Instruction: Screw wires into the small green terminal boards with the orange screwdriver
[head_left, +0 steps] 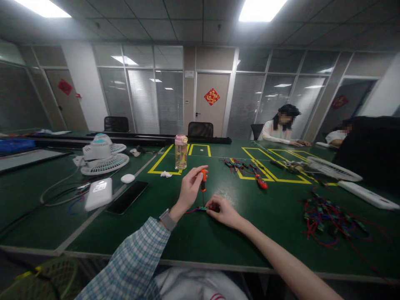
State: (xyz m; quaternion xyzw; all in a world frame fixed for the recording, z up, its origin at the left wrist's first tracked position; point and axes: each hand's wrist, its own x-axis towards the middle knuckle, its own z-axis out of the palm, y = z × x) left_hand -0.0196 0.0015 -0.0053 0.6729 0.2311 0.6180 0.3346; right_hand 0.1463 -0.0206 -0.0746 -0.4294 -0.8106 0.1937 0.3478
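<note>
My left hand [189, 188], in a plaid sleeve with a wrist watch, is closed round the orange handle of a small screwdriver [203, 183] held upright, tip down. My right hand [225, 210] rests on the green table [193, 241] with its fingers pinched on a small connector with red and blue wires [201, 208] right under the screwdriver tip.
A tangle of coloured wires [328, 221] lies to the right. A pink-capped bottle [181, 152], a black phone [126, 197], a white power bank [98, 193] and a white fan [103, 158] stand to the left. More wires and a red tool [261, 182] lie further back. Two people sit at far right.
</note>
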